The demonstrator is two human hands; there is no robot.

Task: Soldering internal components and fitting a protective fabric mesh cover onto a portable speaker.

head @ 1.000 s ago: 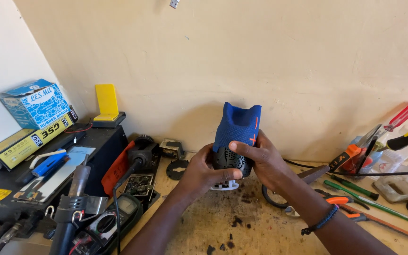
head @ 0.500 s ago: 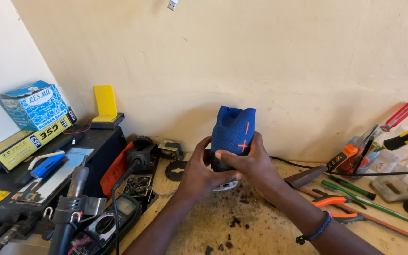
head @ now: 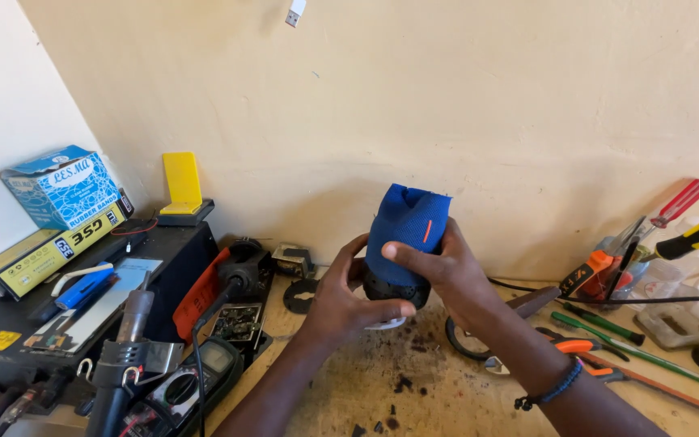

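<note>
A blue fabric-covered cylinder with an orange mark, a small speaker shell, is held upright over the wooden bench. Its black inner body shows below the fabric. My left hand cups the black lower part from the left, thumb under it. My right hand grips the blue cover from the right, thumb across its front. A white round piece peeks out under the black body.
A black case at the left carries boxes, a yellow stand and a phone. A multimeter and a hot-air tool lie in front. Screwdrivers and pliers crowd the right. Dark debris dots the bench.
The blue cover has slid a little on the black body and now sits slightly tilted. Both hands have shifted their grip; the view moved a bit closer.
</note>
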